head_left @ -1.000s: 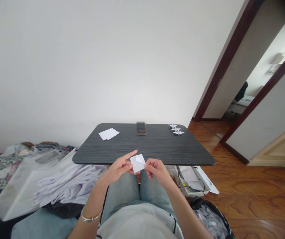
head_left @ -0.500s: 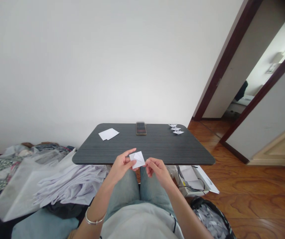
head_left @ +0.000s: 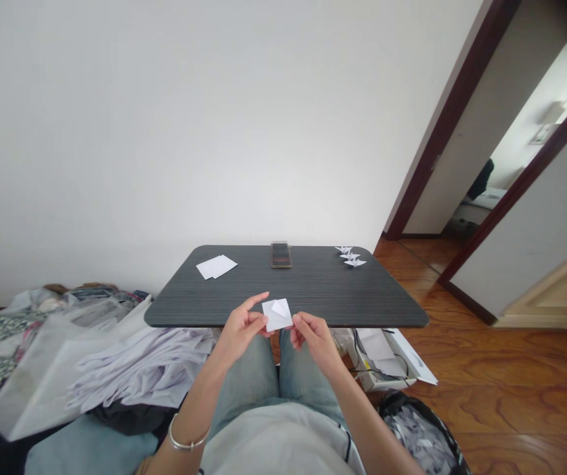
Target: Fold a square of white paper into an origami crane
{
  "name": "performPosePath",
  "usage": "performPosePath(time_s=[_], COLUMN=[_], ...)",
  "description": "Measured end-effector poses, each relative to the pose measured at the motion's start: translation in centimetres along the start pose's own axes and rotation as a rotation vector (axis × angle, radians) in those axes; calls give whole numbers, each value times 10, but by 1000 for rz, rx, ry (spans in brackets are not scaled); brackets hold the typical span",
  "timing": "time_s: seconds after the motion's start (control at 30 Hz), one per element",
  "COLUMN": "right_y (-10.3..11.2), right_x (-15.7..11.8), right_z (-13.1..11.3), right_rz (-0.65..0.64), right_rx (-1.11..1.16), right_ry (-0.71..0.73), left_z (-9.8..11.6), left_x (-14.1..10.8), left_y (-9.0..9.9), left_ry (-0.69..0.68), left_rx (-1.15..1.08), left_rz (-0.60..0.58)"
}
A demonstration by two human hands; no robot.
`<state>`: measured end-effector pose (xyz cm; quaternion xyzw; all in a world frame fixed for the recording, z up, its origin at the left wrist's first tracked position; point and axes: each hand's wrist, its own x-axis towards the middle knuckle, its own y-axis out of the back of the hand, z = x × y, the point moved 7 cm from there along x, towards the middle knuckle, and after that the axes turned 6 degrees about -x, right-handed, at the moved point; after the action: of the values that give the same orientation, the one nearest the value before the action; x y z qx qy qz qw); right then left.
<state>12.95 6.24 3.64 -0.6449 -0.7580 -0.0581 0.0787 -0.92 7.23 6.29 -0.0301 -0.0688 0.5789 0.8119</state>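
A small folded square of white paper (head_left: 276, 316) is held between my two hands above the near edge of the dark table (head_left: 244, 293). My left hand (head_left: 244, 328) pinches its left side with the thumb on top, the index finger stretched out beyond it. At the lower right corner, my right hand (head_left: 310, 333) grips the paper between thumb and fingertips. A small folded flap stands out on the paper's upper face. At the table's far right are several folded paper cranes (head_left: 355, 262). Flat white paper sheets (head_left: 217, 266) lie at the far left.
A phone-like dark object (head_left: 281, 256) rests at the table's back middle, by the white wall. Clothes and fabric (head_left: 140, 369) are heaped at left. A box with cables (head_left: 380, 359) and a black bag of paper scraps (head_left: 422, 435) stand on the floor at right.
The paper has moved slightly right and turned, and its flap now looks smaller and more raised. My right fingers have closed on its lower right corner.
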Motion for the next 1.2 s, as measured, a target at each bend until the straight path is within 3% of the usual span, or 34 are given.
performPosePath(time_s=[0.43,0.63,0.97,1.2], right_y=[0,1,0,-2], right_x=[0,0,-1,-1], right_z=[7,8,4,4], right_rz=[39,51,67,42], right_rx=[22,42,25,-28], right_ry=[2,-1,20,18], left_z=[-2,-5,-3,-10], left_x=[0,3,5,8], left_y=[-4,1,-2,-1], left_ry=[-42,-34,-140,-54], left_rx=[57,-57,26,-99], left_rz=[-57,17,91,111])
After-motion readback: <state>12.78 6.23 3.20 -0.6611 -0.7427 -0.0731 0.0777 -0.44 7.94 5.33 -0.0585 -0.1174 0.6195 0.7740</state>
